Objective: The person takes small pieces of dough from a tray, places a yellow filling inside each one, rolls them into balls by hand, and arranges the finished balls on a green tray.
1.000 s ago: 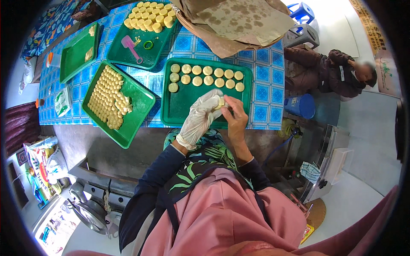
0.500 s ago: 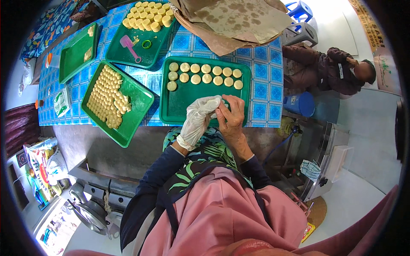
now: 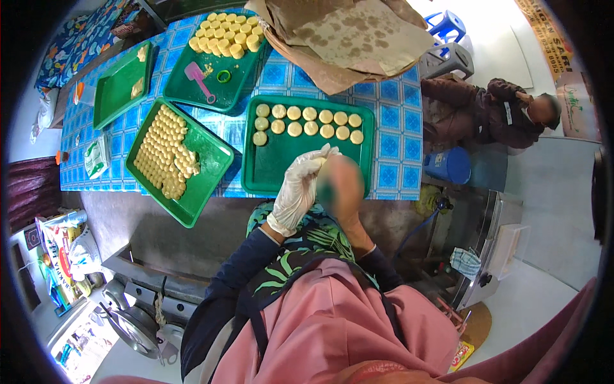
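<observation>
My left hand (image 3: 297, 185), in a thin white glove, is closed around a small pale piece of dough, mostly hidden by the fingers. Bare and pressed up against it is my right hand (image 3: 345, 185); a blur covers its fingers. Both hands are over the near edge of a green tray (image 3: 256, 171), where flattened round dough pieces (image 3: 310, 114) lie in rows along the far side and left corner. To the left, a second green tray (image 3: 192, 210) holds many small dough balls (image 3: 160, 147), some clumped together.
Farther back, another green tray (image 3: 173, 88) carries yellow round pieces (image 3: 224, 32), a pink scoop (image 3: 198, 78) and a green ring (image 3: 224, 77). A paper-lined basket (image 3: 358, 45) stands at the table's far side. A person (image 3: 499, 115) is at the right, beyond a blue bucket (image 3: 451, 165).
My hands have stayed together over the tray's near edge; the right has turned over the left's fingertips and the dough is now more covered. The whole view has shifted slightly.
</observation>
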Tool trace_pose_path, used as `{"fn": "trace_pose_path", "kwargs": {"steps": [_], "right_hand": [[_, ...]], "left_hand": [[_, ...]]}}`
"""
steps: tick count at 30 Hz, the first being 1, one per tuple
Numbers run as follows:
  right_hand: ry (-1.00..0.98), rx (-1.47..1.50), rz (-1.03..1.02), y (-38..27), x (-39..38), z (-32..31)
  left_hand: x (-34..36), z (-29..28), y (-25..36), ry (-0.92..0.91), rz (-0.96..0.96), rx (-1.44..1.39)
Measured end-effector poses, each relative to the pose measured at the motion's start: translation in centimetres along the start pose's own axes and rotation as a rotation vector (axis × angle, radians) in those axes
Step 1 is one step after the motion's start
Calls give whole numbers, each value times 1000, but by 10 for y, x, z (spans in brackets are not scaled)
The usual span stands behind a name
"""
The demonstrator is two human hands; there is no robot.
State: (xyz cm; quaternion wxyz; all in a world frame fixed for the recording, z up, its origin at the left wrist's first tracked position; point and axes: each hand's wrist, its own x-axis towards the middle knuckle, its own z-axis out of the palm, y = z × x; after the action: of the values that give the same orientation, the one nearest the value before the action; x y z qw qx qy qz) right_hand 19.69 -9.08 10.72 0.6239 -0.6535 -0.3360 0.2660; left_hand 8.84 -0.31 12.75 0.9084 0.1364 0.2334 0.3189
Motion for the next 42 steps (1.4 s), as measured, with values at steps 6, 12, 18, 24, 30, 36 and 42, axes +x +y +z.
{"fn": "trace_pose_path", "kwargs": {"steps": [6, 12, 18, 24, 30, 36, 42], "right_hand": [[-121, -654, -463, -16, -16, 12], [-84, -387, -451, -15, 5, 9], [-292, -508, -325, -9, 3, 4], [-136, -383, -172, 15, 25, 19], [-85, -249, -389, 10, 13, 10], [-91, -192, -285, 7, 1, 16], [-41, -454, -410, 2, 9, 4]], "left_hand": [[9, 0, -3, -82, -68, -344], [9, -1, -6, -128, -187, -191], [3, 14, 4, -70, 34, 45], [5, 28, -16, -93, 72, 116], [6, 9, -15, -36, 55, -306], [8, 11, -21, -159, -106, -493], [6, 16, -15, -67, -62, -386]]}}
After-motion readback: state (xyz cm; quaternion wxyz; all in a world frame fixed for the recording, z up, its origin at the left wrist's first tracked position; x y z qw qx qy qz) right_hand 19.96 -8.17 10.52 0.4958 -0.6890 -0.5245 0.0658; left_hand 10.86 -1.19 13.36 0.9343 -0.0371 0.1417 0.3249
